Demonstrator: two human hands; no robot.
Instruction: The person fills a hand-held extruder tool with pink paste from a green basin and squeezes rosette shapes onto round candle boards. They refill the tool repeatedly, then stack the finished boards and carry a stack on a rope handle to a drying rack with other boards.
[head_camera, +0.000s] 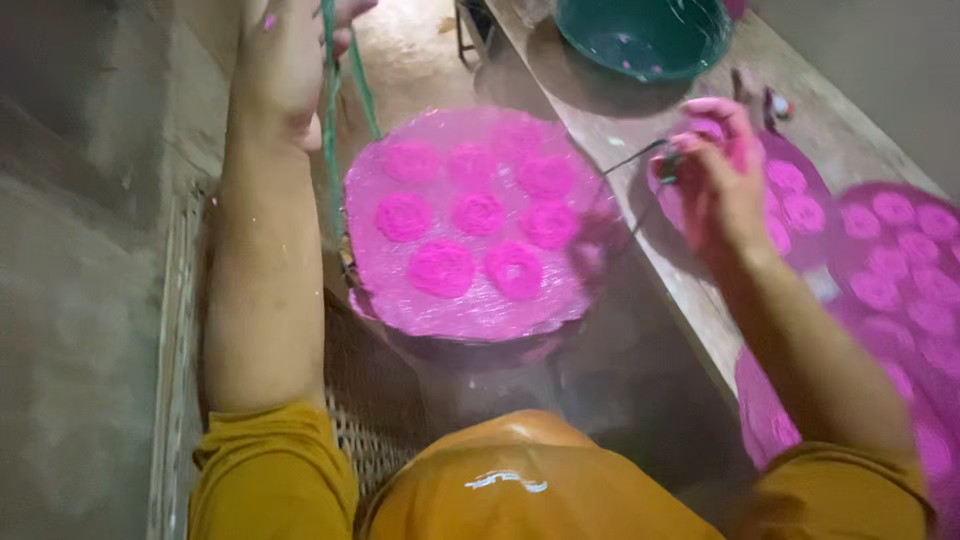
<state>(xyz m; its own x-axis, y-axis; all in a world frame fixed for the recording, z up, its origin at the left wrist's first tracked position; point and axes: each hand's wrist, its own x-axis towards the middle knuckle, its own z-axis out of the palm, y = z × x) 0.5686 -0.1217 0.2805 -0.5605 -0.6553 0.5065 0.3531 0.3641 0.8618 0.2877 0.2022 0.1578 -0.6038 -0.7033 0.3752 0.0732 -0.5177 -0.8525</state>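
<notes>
A round pink tray (470, 225) carrying nine pink noodle nests was seen hung from green cords (330, 120), just off the counter's (620, 130) left edge, with steam below it. The cords were gripped by the left hand (290, 60), closed around them at the top edge of view. The right hand (715, 165) was pinched shut on a thin dark wire (630, 158) above the counter edge. More pink trays (890, 270) were crowded along the counter's right side, and a green basin (645, 35) was set at its far end.
</notes>
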